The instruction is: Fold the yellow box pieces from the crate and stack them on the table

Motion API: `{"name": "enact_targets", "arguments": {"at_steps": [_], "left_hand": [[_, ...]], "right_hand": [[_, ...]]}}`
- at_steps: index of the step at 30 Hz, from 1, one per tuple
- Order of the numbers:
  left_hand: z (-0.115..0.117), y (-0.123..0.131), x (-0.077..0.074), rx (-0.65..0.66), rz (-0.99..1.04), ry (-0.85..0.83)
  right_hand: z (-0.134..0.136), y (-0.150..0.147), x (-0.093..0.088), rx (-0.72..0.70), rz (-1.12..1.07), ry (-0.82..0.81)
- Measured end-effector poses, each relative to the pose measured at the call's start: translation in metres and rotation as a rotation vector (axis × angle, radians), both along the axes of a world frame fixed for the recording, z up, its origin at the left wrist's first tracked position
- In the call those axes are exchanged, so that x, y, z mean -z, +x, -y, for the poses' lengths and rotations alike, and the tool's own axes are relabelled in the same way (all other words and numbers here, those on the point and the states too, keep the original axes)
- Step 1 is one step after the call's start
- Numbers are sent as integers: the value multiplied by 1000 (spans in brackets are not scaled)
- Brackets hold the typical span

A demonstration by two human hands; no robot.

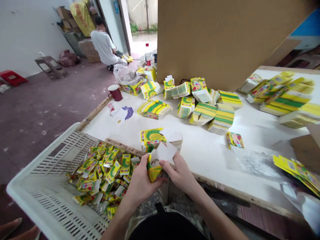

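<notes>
Basket (47,186), white plastic, held yellow-green card cartons (113,170); your left hand (140,180) and right hand (182,172) clamped an unclosed carton (153,172); flat-carton stacks (203,114) apparently remained.

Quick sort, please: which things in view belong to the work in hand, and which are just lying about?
Likely part of the work:
- carton, held between left hand and right hand
- near stack of cartons
- crate holding loose cartons

Seemingly just lying about:
- mug
- bottle
- grey stool
</notes>
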State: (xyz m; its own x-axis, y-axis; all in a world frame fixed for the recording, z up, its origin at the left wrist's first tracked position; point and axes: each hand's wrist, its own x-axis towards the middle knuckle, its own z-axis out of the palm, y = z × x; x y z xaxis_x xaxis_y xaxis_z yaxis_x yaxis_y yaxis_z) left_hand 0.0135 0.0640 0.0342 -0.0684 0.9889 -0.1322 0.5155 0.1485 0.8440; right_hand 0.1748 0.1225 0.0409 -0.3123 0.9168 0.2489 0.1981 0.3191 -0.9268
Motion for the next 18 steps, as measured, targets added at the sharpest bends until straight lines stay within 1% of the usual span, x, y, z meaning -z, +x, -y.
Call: {"name": "enact_targets", "arguments": {"at_steps": [2, 4, 6, 9, 11, 12, 15, 16, 18], "left_hand": [[3, 3, 6, -4, -70, 57], [5, 5, 11, -10, -132, 126], [7, 6, 15, 35, -158, 199], [9, 6, 15, 122, -140, 268], [9, 6, 13, 127, -117, 258], [8, 5, 13, 115, -114, 232], [5, 2, 15, 75, -129, 117], [4, 2, 17, 70, -135, 104], [1, 0, 24, 51, -128, 147]], "right_hand": [[2, -6, 6, -146, -147, -313], [4, -11, 10, -247, -314, -559], [3, -13, 12, -326, -423, -702], [1, -11, 14, -460, -442, -808], [0, -10, 15, -478, -401, -768], [0, -11, 16, -458, -371, -699], [4, -12, 17, -383, -205, -366], [6, -13, 17, -375, -130, -248], [9, -14, 18, -372, 2, -64]]}}
